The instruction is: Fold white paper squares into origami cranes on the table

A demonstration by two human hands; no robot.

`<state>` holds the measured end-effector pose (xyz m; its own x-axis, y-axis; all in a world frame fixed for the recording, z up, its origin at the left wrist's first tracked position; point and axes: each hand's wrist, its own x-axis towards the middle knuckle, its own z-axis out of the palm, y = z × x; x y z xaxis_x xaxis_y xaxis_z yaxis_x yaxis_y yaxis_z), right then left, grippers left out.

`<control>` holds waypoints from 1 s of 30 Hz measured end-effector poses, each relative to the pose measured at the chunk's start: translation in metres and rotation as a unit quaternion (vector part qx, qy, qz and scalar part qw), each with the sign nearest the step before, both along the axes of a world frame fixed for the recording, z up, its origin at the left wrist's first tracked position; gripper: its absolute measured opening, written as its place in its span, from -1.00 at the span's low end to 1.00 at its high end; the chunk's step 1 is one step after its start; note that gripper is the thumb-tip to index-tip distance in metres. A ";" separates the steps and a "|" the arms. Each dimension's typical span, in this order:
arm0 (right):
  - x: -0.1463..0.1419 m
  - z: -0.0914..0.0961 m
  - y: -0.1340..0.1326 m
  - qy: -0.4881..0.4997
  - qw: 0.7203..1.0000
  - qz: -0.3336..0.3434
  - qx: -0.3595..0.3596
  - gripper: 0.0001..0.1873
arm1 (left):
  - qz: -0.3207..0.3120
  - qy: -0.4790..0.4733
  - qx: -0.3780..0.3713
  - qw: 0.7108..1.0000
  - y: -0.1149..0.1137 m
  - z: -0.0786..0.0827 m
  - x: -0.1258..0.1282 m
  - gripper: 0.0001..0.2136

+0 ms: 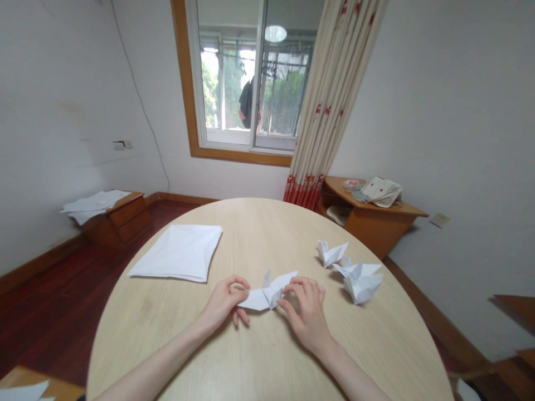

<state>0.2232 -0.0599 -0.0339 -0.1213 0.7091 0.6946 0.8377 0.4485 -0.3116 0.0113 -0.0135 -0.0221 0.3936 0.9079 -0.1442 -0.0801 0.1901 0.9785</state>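
Observation:
A white folded-paper bird (259,299) is held just above the round table, its wings spread to both sides and a pointed tip rising from its middle. My left hand (228,301) pinches the end of its left wing between thumb and fingers. On the other side my right hand (307,309) has its thumb and fingertips closed on the right part of the bird, hiding some of its folds. To the right stand more folded-paper birds, a smaller one (331,254) behind and a larger one (363,284) nearer to me, partly overlapping.
On the left of the round wooden table (259,223) lies a stack of white paper sheets (178,253). A small cabinet (129,217) with papers on it stands at the left wall. Behind on the right are a corner shelf (371,214) and a long curtain (326,111).

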 end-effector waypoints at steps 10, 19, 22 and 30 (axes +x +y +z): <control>-0.002 0.004 0.000 0.039 0.998 0.047 -0.014 -0.85 | -0.035 0.018 0.064 0.997 -0.005 -0.004 0.001 -0.58; -0.003 0.003 0.001 0.040 0.997 0.060 0.004 -0.85 | 0.034 0.106 0.203 0.973 -0.005 -0.002 -0.002 -0.73; -0.004 0.003 0.001 0.039 0.997 0.064 0.006 -0.85 | 0.033 0.134 0.238 0.961 -0.006 -0.001 -0.002 -0.77; -0.004 0.003 0.001 0.040 0.997 0.072 0.006 -0.85 | 0.033 0.174 0.318 0.931 -0.005 -0.003 -0.003 -0.86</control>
<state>0.2194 -0.0591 -0.0309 -0.1660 0.6802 0.7140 0.7366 0.5669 -0.3688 0.0085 -0.0180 -0.0255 0.3643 0.8735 0.3230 0.2724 -0.4316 0.8599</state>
